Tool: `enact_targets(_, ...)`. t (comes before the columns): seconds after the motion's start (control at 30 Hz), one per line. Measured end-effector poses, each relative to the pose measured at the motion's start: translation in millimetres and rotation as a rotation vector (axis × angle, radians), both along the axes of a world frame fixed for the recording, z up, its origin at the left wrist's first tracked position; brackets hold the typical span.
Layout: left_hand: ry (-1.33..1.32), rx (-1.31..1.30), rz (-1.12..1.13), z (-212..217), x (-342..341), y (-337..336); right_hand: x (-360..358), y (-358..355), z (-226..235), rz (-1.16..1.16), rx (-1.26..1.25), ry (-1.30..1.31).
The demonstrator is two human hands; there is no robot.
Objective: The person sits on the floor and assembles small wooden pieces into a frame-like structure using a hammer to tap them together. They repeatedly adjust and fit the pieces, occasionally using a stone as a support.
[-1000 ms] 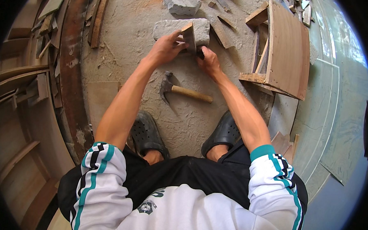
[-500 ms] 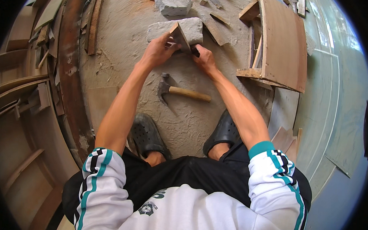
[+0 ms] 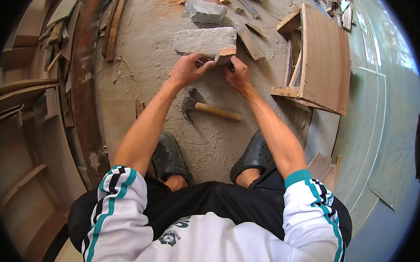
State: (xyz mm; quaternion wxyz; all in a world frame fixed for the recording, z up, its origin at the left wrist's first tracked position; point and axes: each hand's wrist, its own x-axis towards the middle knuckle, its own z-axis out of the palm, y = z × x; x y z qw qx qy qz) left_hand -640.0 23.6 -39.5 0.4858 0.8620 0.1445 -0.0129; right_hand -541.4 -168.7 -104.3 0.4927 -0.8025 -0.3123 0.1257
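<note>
A short wood block point(image 3: 225, 55) is held up at the front right edge of a pale stone slab point(image 3: 197, 39), its sawn end facing up. My left hand point(image 3: 188, 70) has its thumb and fingertips closed at the block's left side; a thin pale sliver shows between them, too small to name. My right hand point(image 3: 239, 75) grips the block from the right, its fingertips partly hidden. Nearer to me, a claw hammer point(image 3: 215, 110) with a wooden handle lies on the floor between my forearms.
Beyond the slab sits a rough stone point(image 3: 205, 11), with wood offcuts point(image 3: 251, 43) to its right. A plywood box frame point(image 3: 324, 58) stands at right, beside glass sheets point(image 3: 363, 119). A rusty beam point(image 3: 83, 78) and wooden panels point(image 3: 26, 141) line the left. My dark clogs point(image 3: 171, 158) are below the hammer.
The wood block has been turned and lowered to the right, so its end now shows instead of its long side. Both hands shifted slightly with it. The whole view has shifted a little.
</note>
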Motion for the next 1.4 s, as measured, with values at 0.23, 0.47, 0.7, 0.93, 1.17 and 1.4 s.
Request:
enact_targets(0.23, -0.253, 0.396, 0.201, -45.8, -33.1, 14.4, 11.7, -4.8, -0.7, 0.072, 0.019, -0.049)
enact_targets(0.47, -0.063, 0.605, 0.236, -57.0, -49.1, 19.3, 13.5, -5.1, 8.3, 0.068, -0.182, 0.088)
enact_targets(0.7, 0.074, 0.481, 0.176, -58.5, -51.3, 18.6, 8.6, 0.5, 11.1, 0.095, -0.082, -0.072)
enact_targets(0.93, 0.036, 0.519, 0.166, -53.8, -51.0, 15.4, 6.2, -5.9, 9.8, 0.09, -0.05, -0.012)
enact_targets(1.17, 0.054, 0.514, 0.157, -51.5, -50.4, 16.0, 6.5, -7.9, 5.1, 0.091, -0.007, 0.002)
enact_targets(1.4, 0.041, 0.54, 0.17, -51.0, -49.8, 13.6, 7.0, -7.3, 5.6, 0.08, -0.047, -0.055)
